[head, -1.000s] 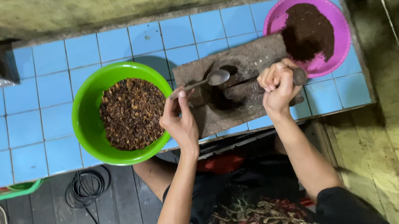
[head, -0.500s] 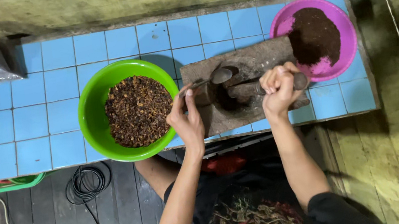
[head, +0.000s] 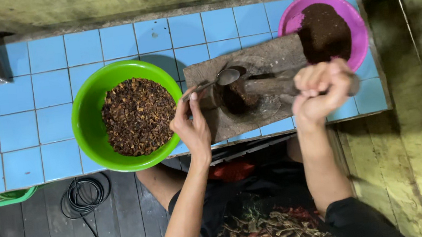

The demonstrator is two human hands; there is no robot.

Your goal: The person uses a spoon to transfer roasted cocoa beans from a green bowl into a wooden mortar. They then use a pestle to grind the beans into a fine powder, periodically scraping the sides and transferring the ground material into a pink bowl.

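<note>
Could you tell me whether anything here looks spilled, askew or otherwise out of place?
Only slightly: the green bowl of coarse brown bits and the stone slab both overhang the tiled counter's front edge. No spill shows. The left hand holds a spoon; the right hand grips the pestle.

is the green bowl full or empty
Partly full: the green bowl holds a heap of dark brown bits over its bottom, its inner walls bare above.

Left hand [head: 193,129] pinching; right hand [head: 320,92] fisted.
</note>
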